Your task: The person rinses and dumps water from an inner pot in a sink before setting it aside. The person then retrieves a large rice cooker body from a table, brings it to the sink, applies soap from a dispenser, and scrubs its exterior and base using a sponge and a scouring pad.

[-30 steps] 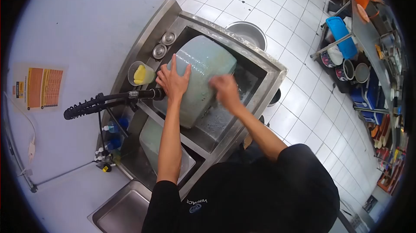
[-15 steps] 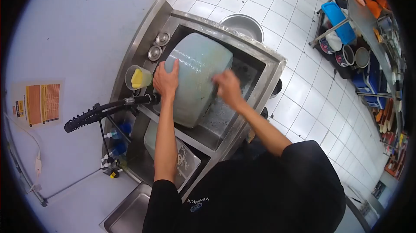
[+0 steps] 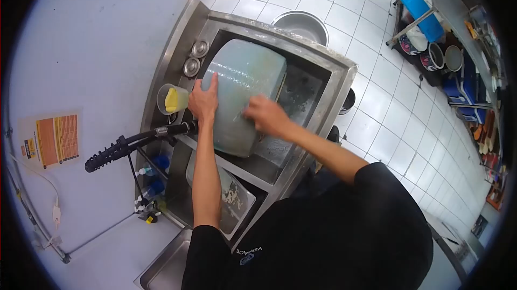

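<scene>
A large wet, pale blue-green container lies tilted in the metal sink basin. My left hand rests on its left side with the fingers apart. Over the container's lower right part, my right hand is closed, its fingers blurred; what they hold, if anything, cannot be made out. Beside my left hand stands a clear cup with something yellow inside. The black spray faucet reaches in just below that cup.
A second container sits in the lower basin. Two round metal lids lie on the sink's back ledge. On the tiled floor are a grey basin and a dark bowl. A loaded shelf stands at the right.
My right hand has moved left, from the container's right edge onto its surface. My left hand stays on the container, its fingers slightly shifted. The view has shifted a little.
</scene>
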Available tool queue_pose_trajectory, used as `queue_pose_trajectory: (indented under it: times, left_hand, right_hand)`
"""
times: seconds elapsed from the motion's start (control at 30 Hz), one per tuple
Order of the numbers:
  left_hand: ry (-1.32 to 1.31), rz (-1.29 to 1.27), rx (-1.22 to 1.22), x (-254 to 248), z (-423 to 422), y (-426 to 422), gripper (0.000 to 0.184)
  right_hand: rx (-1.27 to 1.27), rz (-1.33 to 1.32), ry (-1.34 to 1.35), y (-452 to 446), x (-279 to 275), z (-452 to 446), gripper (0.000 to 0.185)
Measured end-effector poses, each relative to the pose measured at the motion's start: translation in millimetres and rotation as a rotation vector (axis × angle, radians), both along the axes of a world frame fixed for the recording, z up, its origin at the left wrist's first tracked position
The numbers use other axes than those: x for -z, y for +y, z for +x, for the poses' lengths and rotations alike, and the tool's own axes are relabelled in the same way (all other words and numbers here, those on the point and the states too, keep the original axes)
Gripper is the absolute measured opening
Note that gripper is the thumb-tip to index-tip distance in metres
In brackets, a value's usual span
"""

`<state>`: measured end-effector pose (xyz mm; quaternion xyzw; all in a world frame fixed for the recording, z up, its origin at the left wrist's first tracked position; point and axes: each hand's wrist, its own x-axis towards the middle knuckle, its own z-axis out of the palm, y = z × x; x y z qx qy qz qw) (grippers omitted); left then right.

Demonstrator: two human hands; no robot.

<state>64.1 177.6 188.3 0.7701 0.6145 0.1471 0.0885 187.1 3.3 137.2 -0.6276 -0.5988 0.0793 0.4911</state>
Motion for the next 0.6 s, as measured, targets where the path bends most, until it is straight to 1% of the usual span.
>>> queue_pose_trajectory:
  times: [0.03,0.07,0.1,0.17,0.2,0.27,0.3,0.33,0.37,0.4,0.43,0.5,0.53,0.57,0.6]
  left_hand:
    - [-0.001,0.005,-0.011,1.5,2.8,2.1,0.070]
    - [0.000,0.017,-0.021,3.3,1.5,-0.3,0.070]
    - [0.003,0.032,-0.025,2.1,-3.3,-1.2,0.069]
    - [-0.010,0.016,-0.017,-5.1,-1.6,6.8,0.069]
    - [-0.028,-0.010,-0.023,-4.9,4.8,9.9,0.068]
    - [-0.026,-0.051,-0.008,-2.4,-2.0,2.4,0.066]
    - [-0.021,-0.049,-0.010,-2.3,0.9,5.7,0.066]
    - [-0.014,-0.004,-0.009,-1.8,2.7,4.8,0.065]
    - [-0.003,0.033,-0.005,1.6,-0.5,0.7,0.063]
    - [-0.006,0.033,0.001,1.1,-1.4,0.4,0.063]
    - [-0.017,0.044,0.009,-3.2,-3.0,5.1,0.063]
    - [-0.058,-0.070,0.023,0.6,-7.9,9.5,0.064]
    - [-0.039,-0.089,0.020,2.0,-12.5,4.4,0.064]
    - [-0.030,-0.047,0.014,1.4,-10.1,3.5,0.064]
    - [-0.029,0.002,0.003,1.6,-8.8,3.7,0.064]
  right_hand:
    - [-0.017,-0.083,-0.047,14.3,-2.2,15.3,0.027]
    - [0.115,-0.188,0.103,30.3,-0.7,43.0,0.017]
    - [0.242,-0.239,0.247,42.8,-2.5,64.6,0.016]
    - [0.159,-0.183,0.010,32.0,5.8,58.5,0.015]
    - [0.161,-0.177,-0.020,24.6,-2.5,54.1,0.015]
    - [-0.237,-0.035,-0.077,-7.6,-13.9,-1.7,0.014]
    - [-0.238,-0.031,-0.073,6.6,-7.3,11.3,0.014]
    - [-0.047,-0.108,-0.002,28.9,0.2,41.2,0.014]
    - [0.147,-0.191,0.071,36.4,1.6,52.7,0.017]
    - [0.149,-0.192,0.072,29.2,3.2,43.4,0.017]
    - [0.079,-0.145,0.008,21.5,2.2,33.4,0.018]
    - [-0.089,-0.066,-0.152,4.1,-4.1,23.6,0.020]
    - [-0.223,-0.090,-0.104,-12.7,-19.9,7.9,0.015]
    - [-0.230,-0.099,-0.089,-3.4,-10.5,17.1,0.015]
    - [-0.048,-0.160,-0.041,20.7,4.0,44.4,0.019]
